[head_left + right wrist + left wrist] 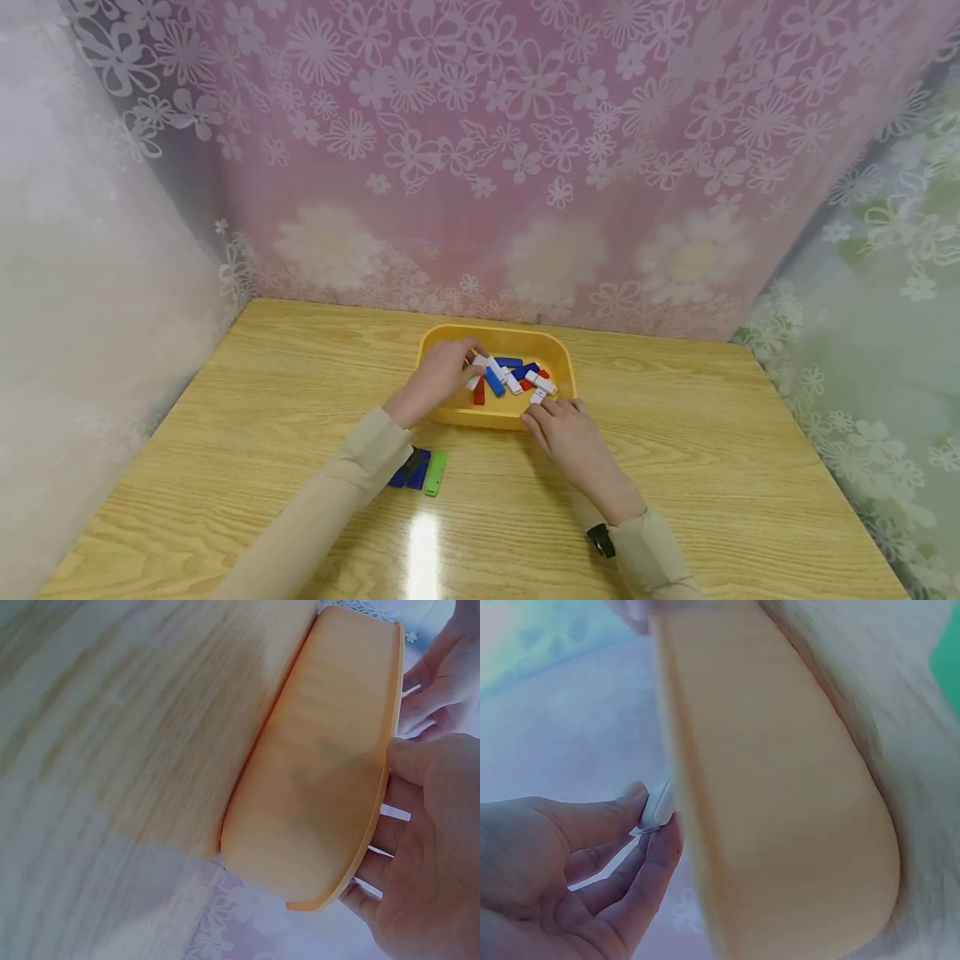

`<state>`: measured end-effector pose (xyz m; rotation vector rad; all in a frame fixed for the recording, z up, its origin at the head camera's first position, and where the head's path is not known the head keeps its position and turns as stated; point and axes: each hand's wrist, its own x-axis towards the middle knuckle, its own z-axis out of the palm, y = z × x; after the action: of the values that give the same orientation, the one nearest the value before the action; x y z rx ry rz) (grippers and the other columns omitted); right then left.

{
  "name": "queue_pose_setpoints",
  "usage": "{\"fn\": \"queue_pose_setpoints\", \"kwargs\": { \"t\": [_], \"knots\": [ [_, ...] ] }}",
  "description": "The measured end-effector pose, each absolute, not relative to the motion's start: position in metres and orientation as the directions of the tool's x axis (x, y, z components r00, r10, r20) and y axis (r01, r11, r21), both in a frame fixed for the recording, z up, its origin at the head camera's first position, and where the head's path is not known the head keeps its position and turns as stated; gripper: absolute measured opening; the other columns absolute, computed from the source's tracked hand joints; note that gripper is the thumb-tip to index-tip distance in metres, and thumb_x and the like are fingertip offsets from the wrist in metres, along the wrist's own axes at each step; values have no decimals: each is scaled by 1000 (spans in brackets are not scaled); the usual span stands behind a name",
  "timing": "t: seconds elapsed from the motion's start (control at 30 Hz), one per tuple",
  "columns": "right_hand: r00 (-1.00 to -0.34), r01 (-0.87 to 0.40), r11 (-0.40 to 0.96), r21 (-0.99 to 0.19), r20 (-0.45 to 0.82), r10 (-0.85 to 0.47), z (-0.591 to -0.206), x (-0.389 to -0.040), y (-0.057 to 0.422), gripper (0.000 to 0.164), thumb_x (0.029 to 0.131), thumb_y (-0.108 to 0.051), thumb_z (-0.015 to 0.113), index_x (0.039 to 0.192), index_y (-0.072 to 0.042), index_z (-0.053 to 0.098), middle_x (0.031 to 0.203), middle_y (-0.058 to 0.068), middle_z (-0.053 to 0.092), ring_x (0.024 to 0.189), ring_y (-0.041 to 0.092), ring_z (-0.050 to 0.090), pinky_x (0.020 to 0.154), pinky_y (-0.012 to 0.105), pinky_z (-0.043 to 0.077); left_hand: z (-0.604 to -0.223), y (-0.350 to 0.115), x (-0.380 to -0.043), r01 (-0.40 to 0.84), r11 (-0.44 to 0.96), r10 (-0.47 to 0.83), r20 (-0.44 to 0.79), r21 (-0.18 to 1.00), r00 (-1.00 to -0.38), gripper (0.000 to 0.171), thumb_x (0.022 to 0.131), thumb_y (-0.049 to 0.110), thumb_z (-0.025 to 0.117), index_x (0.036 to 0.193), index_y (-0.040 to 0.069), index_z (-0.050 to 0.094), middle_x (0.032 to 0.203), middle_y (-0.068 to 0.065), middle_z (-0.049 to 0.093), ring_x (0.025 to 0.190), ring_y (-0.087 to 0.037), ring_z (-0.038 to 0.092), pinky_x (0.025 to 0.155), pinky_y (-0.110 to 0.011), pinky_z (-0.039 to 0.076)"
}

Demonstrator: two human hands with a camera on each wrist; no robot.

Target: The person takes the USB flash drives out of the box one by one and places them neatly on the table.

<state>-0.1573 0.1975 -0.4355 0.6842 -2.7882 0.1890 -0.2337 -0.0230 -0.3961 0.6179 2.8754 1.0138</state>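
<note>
A yellow plastic basin [442,414] holds several small oblong plastic pieces in white, blue and red. Over its left side, my left hand [442,371] pinches a white oblong piece [657,806] between thumb and fingers. Among the loose pieces in the basin are a light-blue piece [494,382] and a red piece [479,392]. My right hand [573,442] grips the basin's near right rim, thumb at the rim and fingers reaching over inside. A white piece [538,395] lies close to those fingertips; whether they touch it I cannot tell.
On the wooden table [675,433], in front of the basin, a green piece [436,473] lies beside dark-blue pieces [418,471], partly hidden by my left wrist. A pink flowered curtain [480,167] hangs behind the table, with pale cloth at both sides.
</note>
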Motion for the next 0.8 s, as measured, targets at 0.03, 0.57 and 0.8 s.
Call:
{"fn": "queue_pose_setpoints", "kwargs": {
  "t": [0.03,0.57,0.8],
  "knots": [
    [-855,-469,881,-63,281,-435,-435,-157,198,19,103,-27,61,98,-12,71,89,1,67,83,25,62,85,44,45,-394,-24,-230,356,699,376,105,620,-921,22,96,16,71,117,8,68,100,-6,72,87,-19,67,76,-31,56],
    [-839,-483,874,-53,314,-444,-438,-157,198,16,102,-25,63,95,-12,70,86,1,65,81,26,61,83,44,45,-394,-43,-168,454,596,431,213,662,-877,15,92,14,75,106,12,69,92,2,72,82,-15,70,68,-25,55],
    [-839,-481,875,-49,316,-444,-438,-158,198,15,101,-24,64,93,-12,69,83,1,64,79,25,60,82,44,45,-404,-49,-151,475,585,484,187,657,-855,16,90,12,77,103,10,69,90,-1,72,78,-13,68,66,-23,54]
  ]
}}
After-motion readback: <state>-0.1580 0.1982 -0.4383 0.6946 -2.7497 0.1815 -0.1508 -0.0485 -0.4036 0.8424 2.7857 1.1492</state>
